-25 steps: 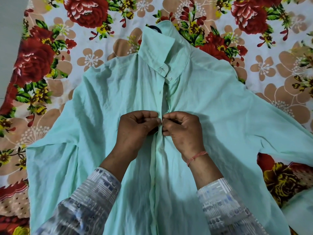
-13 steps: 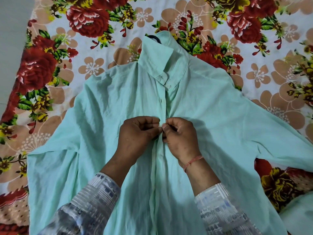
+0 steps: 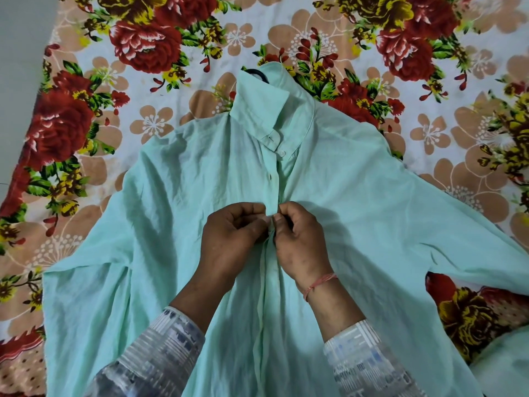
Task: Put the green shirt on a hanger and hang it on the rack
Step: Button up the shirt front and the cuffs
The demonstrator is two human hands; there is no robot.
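Pale mint-green button-up cotton shirt point(image 3: 372, 210) lies front-up on a bed, spread over a red-and-tan floral bedsheet point(image 3: 143, 47), sleeves out to both sides. A black curved hanger hook point(image 3: 255, 73) shows just behind the collar. The hanger's body is hidden under the cloth, presumably seated in the shoulders. No rack in view.

The left hand point(image 3: 229, 236) has its fingers curled and pinches one edge of the front placket at chest height. The right hand point(image 3: 300, 245) is curled likewise and pinches the opposite edge, fingertips of both touching. Judged step: fastening a chest button, itself hidden by the fingers. The small white collar button point(image 3: 282, 153) appears undone.

Risks:
- A button pushed only part-way through could slip back out of the thin cloth.
- Matching it to the wrong hole would skew the front.
- Tugging the placket toward the person could drag a shoulder off the hidden hanger.
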